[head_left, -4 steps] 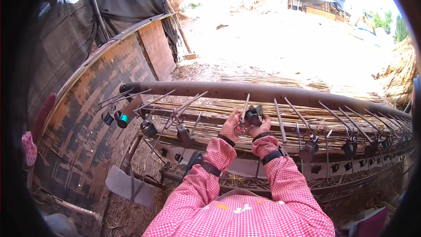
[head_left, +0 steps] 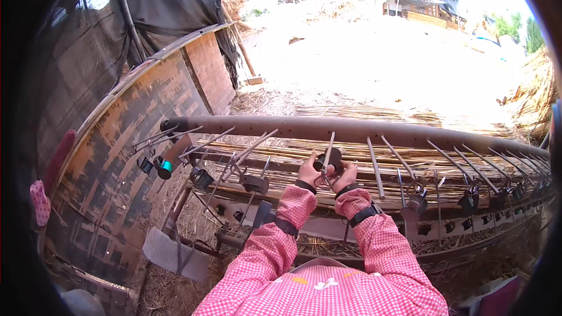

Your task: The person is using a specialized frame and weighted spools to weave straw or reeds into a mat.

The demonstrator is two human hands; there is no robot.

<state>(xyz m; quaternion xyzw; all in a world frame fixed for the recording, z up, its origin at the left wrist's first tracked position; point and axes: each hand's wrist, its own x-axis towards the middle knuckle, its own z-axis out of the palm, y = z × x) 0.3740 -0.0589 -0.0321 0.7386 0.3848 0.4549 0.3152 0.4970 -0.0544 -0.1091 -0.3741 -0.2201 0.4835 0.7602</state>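
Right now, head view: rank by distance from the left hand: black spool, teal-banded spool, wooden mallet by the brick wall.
1. black spool: at the left hand, between both hands.
2. teal-banded spool: far left end of the frame.
3. wooden mallet: beyond the frame, leaning by the brick wall.

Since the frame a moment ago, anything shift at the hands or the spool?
Nothing visibly changed. Left hand and right hand are both on the small black spool hanging at a thin metal rod under the long rusty brown pipe, same as before. The blue-ended spool at the left and the layer of straw reeds lie as they did.
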